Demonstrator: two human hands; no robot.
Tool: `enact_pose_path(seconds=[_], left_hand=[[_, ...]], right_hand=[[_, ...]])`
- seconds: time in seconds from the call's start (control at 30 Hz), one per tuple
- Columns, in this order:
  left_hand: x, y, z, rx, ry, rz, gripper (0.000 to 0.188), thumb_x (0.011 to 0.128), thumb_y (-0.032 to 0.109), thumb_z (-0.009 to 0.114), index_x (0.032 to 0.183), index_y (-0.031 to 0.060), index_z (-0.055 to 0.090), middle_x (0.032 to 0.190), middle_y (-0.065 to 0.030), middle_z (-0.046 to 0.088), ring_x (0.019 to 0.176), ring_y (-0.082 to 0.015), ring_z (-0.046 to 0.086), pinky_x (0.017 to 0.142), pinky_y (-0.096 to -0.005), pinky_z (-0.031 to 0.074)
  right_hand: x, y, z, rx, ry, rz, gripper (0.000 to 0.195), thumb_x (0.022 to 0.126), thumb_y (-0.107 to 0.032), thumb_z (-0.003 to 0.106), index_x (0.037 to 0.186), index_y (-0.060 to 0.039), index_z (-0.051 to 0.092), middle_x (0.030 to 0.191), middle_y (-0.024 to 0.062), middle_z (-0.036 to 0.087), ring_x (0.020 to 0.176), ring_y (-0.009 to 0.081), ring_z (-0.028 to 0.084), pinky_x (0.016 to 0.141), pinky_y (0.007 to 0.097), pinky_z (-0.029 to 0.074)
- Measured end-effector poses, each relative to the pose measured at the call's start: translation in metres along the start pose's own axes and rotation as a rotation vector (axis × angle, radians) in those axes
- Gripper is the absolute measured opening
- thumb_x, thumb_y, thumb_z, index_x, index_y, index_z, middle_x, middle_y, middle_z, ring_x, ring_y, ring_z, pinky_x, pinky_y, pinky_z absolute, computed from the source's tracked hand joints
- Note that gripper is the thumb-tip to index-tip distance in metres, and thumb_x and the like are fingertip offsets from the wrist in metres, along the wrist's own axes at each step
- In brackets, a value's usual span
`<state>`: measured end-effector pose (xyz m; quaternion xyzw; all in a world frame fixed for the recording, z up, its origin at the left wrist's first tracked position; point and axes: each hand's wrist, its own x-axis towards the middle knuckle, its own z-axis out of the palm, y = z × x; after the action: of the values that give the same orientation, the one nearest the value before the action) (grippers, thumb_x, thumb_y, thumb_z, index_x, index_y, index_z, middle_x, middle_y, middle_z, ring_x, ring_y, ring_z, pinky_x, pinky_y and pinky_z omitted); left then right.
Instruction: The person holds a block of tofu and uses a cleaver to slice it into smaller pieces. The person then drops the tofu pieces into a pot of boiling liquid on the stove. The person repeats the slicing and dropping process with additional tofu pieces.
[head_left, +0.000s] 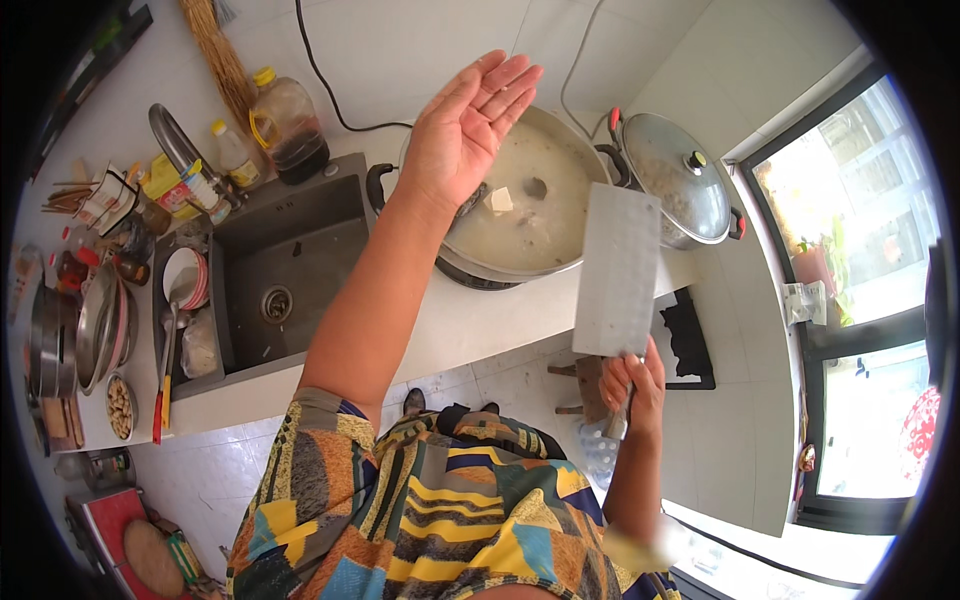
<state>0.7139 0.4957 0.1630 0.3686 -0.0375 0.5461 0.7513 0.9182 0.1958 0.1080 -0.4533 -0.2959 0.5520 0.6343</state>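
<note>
My left hand (472, 112) is raised palm up over the far left part of a large wide pot (517, 277), its fingers extended and nothing held. Cloudy broth fills the pot, with pale tofu-like pieces (500, 200) and some dark bits at the surface. Some of the pot is hidden behind my left hand and forearm. My right hand (634, 386) grips the handle of a metal cleaver (619, 270) near the counter's front edge. The broad blade points away from me, just right of the pot.
A lidded pan (671, 169) stands right of the large pot. On the left are a dark sink (292, 277) with a faucet (176, 142), stacked bowls (186, 277), ladles (169, 360), an oil jug (285, 124) and a bowl of peanuts (120, 405). A wooden stool (589, 386) stands below the counter.
</note>
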Motion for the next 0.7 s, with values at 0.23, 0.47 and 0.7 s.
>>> enact_pose_path(seconds=[0.23, 0.47, 0.7], left_hand=[[-0.043, -0.022, -0.008, 1.721, -0.251, 0.358, 0.038, 0.087, 0.021, 0.072, 0.124, 0.0167, 0.063, 0.146, -0.0092, 0.05, 0.143, -0.0344, 0.035, 0.12, -0.0619, 0.011], [-0.11, 0.004, -0.002, 1.654, 0.007, 0.336, 0.029, 0.084, 0.001, 0.07, 0.11, 0.0157, 0.07, 0.141, -0.0019, 0.055, 0.142, -0.028, 0.037, 0.12, -0.0622, 0.009], [-0.225, 0.032, -0.041, 1.334, 0.217, 0.154, 0.022, 0.085, -0.012, 0.062, 0.098, 0.0039, 0.071, 0.106, -0.0099, 0.072, 0.094, -0.0244, 0.069, 0.085, -0.0348, 0.055]], right_hand=[[-0.044, 0.013, -0.013, -0.084, 0.126, -0.139, 0.034, 0.101, -0.015, 0.051, 0.132, -0.003, 0.043, 0.064, -0.0013, 0.035, 0.046, 0.007, 0.034, 0.038, 0.0219, 0.035], [-0.054, 0.027, 0.009, -0.263, 0.173, -0.179, 0.042, 0.099, -0.015, 0.056, 0.135, -0.0031, 0.04, 0.063, -0.0002, 0.04, 0.046, 0.0075, 0.04, 0.041, 0.0214, 0.038], [-0.046, 0.055, 0.038, -0.823, -0.008, -0.171, 0.034, 0.096, -0.011, 0.058, 0.125, 0.0007, 0.045, 0.068, 0.0043, 0.055, 0.047, 0.0089, 0.047, 0.046, 0.0227, 0.041]])
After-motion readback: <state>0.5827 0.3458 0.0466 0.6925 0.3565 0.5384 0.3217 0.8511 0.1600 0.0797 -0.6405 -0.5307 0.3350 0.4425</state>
